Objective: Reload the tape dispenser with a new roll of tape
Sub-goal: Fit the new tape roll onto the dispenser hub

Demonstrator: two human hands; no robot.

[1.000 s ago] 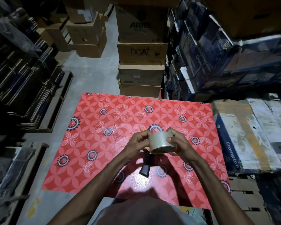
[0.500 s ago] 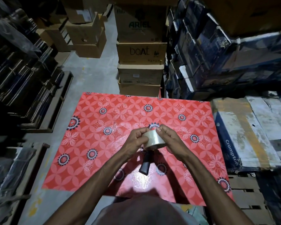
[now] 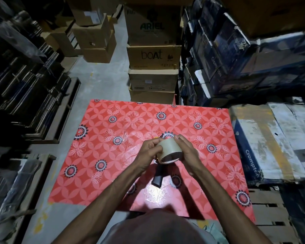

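Left hand grip: fingers curled round left side of tape roll, thumb on its band. Right hand grip: fingers curled over right side, fingertips at far rim. One tape roll, one tape dispenser. Tape roll held between both grips above table middle; tape dispenser lies under hands, black handle toward near edge

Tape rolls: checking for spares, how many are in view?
1. The tape roll is held between the left hand and right hand above the red table; the dispenser beneath is mostly hidden and could hold another.
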